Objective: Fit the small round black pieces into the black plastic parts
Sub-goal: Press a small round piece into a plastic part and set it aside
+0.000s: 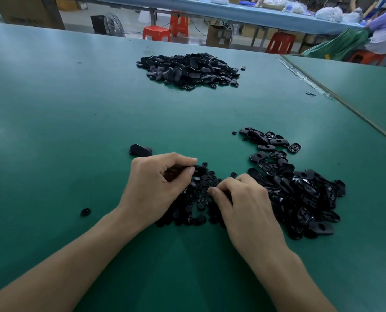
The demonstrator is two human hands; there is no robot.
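Left hand [156, 183] is pinching a black part [200, 170], whose end is sticking out past the thumb. Right hand [244, 199] is curling its fingertips into the round pieces [198, 200] heaped between both hands; cannot tell whether it is gripping one. Parts pile [300, 192] is lying just right of it.

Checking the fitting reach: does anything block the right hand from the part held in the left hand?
Nothing visible. The right hand is at the round pieces, and the part pinched in the left hand is close by, with only loose pieces beneath the gap.
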